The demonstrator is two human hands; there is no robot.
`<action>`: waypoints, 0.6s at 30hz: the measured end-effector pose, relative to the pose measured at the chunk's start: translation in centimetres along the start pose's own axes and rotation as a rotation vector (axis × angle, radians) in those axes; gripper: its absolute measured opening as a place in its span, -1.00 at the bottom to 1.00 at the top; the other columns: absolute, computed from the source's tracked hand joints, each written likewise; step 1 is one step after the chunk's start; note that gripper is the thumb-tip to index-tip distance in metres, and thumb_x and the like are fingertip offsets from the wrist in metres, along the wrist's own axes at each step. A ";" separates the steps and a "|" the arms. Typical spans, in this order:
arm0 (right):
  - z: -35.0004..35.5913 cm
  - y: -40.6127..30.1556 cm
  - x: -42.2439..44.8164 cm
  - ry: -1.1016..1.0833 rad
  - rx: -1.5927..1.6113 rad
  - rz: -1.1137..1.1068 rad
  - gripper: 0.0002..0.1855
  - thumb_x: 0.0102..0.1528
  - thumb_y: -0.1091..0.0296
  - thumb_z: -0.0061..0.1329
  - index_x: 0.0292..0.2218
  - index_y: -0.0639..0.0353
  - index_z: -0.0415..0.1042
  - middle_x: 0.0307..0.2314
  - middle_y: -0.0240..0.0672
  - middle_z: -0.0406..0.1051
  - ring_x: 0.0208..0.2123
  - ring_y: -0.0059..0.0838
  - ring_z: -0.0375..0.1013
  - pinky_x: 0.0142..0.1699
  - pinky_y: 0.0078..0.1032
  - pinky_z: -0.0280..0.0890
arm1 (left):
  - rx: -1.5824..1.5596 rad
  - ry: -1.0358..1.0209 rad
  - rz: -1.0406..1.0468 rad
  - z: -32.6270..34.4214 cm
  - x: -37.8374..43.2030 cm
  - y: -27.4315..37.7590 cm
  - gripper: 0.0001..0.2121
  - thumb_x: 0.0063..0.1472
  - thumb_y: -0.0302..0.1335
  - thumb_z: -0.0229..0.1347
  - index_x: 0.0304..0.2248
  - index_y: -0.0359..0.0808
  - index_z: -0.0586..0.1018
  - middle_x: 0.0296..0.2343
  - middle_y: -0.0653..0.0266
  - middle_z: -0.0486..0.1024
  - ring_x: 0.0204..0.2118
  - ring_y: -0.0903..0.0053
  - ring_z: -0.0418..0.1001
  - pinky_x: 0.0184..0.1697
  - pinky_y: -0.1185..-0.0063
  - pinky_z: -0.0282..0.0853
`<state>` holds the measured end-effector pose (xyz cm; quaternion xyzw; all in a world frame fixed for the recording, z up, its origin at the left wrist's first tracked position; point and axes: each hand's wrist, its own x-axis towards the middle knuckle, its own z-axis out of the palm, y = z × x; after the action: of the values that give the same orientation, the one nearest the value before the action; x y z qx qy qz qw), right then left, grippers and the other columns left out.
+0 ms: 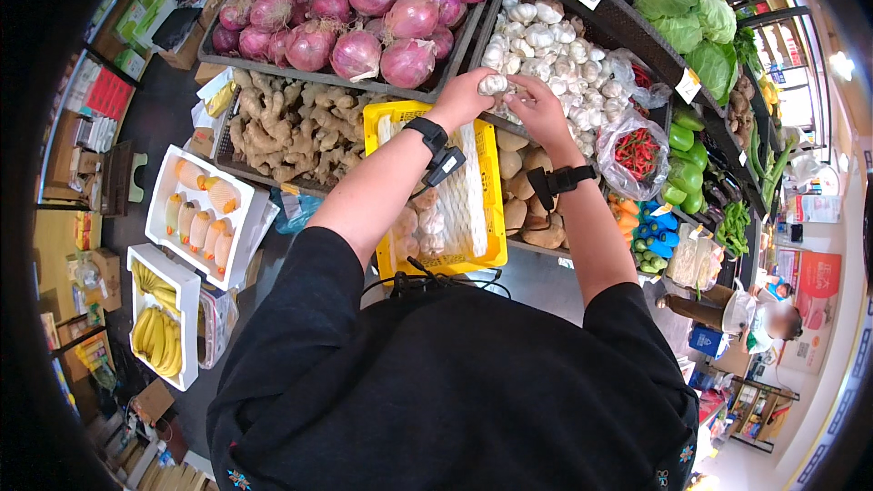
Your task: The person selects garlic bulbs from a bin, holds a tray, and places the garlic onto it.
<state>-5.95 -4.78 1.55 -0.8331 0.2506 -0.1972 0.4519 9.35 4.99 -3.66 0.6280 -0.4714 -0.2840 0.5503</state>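
Note:
My left hand (465,97) grips a white garlic bulb (492,85) over the near edge of the garlic bin. From the other side, the thumb and forefinger of my right hand (542,111) pinch at the same bulb. Beneath both hands lies a heap of loose garlic (556,58) in a dark bin. Between my forearms stands a yellow plastic crate (496,208). Inside it are more garlic bulbs (431,221) on the left and white netting (467,211) on the right.
Red onions (354,54) fill a tray beyond my left hand, above ginger (293,123). Potato-like tubers (545,232) lie right of the crate, and bagged red chillies (635,153) farther right. White foam boxes hold wrapped fruit (201,225) and bananas (157,341). A person (743,314) stands at far right.

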 end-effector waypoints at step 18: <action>0.8 0.3 0.1 0.304 -0.317 -0.025 -0.84 0.07 0.46 0.07 -0.27 0.29 0.52 -0.43 -0.31 0.48 -0.43 -0.57 0.45 -0.28 -0.63 0.34 | -0.085 -0.048 -0.171 0.0 -0.8 3.0 -0.59 0.06 -0.29 0.22 -0.16 -0.35 0.43 -0.49 0.23 0.54 -0.54 0.61 0.48 -0.47 0.60 0.37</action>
<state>-5.50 -4.51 0.87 -0.8573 0.3336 -0.2842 0.2700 8.19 5.91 -0.87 0.6350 -0.4166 -0.3645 0.5388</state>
